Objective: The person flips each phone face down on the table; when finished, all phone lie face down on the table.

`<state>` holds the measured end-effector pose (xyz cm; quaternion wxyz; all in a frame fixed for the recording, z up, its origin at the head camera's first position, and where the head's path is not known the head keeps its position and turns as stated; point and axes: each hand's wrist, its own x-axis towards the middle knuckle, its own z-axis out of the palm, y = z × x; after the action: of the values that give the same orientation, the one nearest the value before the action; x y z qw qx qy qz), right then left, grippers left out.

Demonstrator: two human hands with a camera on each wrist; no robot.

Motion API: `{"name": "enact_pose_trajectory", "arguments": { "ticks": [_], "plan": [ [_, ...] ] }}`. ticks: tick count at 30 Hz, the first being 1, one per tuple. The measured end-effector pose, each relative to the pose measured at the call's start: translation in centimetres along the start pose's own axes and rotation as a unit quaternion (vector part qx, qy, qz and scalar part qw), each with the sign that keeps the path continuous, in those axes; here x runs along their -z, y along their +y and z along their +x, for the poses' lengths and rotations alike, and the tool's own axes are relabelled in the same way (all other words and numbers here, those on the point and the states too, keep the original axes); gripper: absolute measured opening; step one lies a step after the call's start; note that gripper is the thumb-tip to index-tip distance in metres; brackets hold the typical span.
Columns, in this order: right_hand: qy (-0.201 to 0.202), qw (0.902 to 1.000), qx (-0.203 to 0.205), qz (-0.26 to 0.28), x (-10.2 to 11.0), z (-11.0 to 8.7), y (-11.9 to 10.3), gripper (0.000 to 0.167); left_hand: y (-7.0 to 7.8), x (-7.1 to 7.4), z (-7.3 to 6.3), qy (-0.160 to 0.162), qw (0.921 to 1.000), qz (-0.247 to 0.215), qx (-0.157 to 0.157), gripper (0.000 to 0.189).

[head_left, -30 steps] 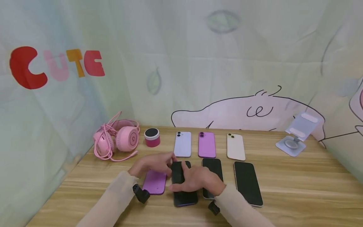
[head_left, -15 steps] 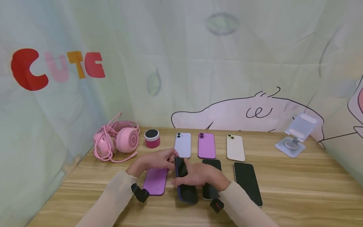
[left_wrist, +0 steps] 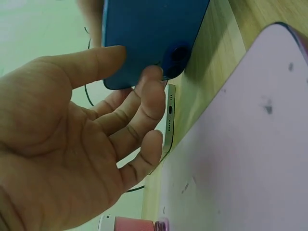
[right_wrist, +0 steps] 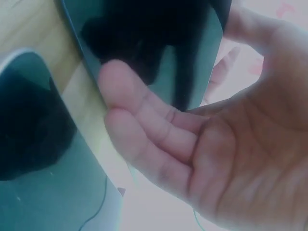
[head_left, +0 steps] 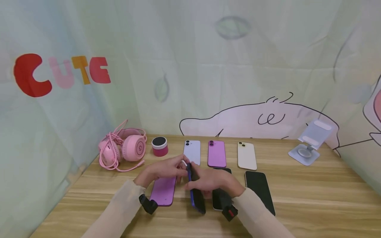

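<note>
Blue phone (head_left: 198,201): held on a steep tilt at the lower centre of the frame, dark screen to the right, blue back to the left; whether its lower edge is borne by the table (head_left: 321,198) cannot be told.
Right hand (head_left: 212,180): closed about the phone's width, with the thumb laid on the left side and two fingers seen across the screen in the right wrist view; the main hold seems to be given here.
Left hand (head_left: 169,168): half curled at the far end, thumb and forefinger brought to the blue back near the lenses (left_wrist: 178,55); whether a pinch is made or only a touch cannot be told.
Pink phone (head_left: 163,192): laid flat, back up, partly under the left hand, at lower left of centre.
Black phones: one (head_left: 217,200) partly covered by the right wrist, the other (head_left: 260,191) laid farther right.
Back row: pale blue (head_left: 191,152), purple (head_left: 217,153) and cream (head_left: 246,156) phones, set backs up across the middle of the frame.
Slip risk: the smooth sides could be let slide if the thumb is eased too soon, and the screen dropped on the table.
Knock risk: the pink phone or the nearer black one could be nudged by a low wrist.
Smudge risk: the screen could be marked by the fingers laid on it.
</note>
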<state>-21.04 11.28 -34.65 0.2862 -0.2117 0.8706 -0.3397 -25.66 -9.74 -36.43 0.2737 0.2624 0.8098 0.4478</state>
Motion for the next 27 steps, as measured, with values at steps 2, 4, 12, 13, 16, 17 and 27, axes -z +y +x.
{"name": "enact_pose_trajectory", "arguments": {
  "ticks": [2,4,12,13,16,17,27],
  "plan": [
    [-0.005,0.9998,0.006,0.017,0.2,0.0,0.0,0.094,0.0,0.0,0.0,0.002,1.0000,0.003,-0.002,0.036],
    [-0.006,0.9997,0.007,0.024,0.4,0.0,0.0,0.100,0.0,-0.1,0.0,0.002,1.0000,0.003,-0.001,0.039],
    [0.003,0.9996,0.025,0.013,1.0,-0.4,-0.3,0.084,-0.1,-0.6,0.2,-0.018,0.9994,0.029,0.003,0.045],
    [0.007,0.9996,0.025,0.011,1.0,-0.5,-0.3,0.080,0.0,-0.6,0.2,-0.019,0.9991,0.036,0.006,0.046],
    [0.016,0.9997,0.021,0.002,1.1,-0.7,-0.5,0.074,0.2,-0.7,0.2,-0.018,0.9986,0.046,0.019,0.046],
    [0.018,0.9997,0.018,0.000,1.2,-0.7,-0.5,0.074,0.2,-0.7,0.2,-0.018,0.9984,0.048,0.023,0.048],
    [0.041,0.9976,-0.011,-0.054,1.6,-0.7,0.2,0.067,0.4,-0.9,0.2,-0.030,0.9982,0.048,0.019,0.064]
  ]
}}
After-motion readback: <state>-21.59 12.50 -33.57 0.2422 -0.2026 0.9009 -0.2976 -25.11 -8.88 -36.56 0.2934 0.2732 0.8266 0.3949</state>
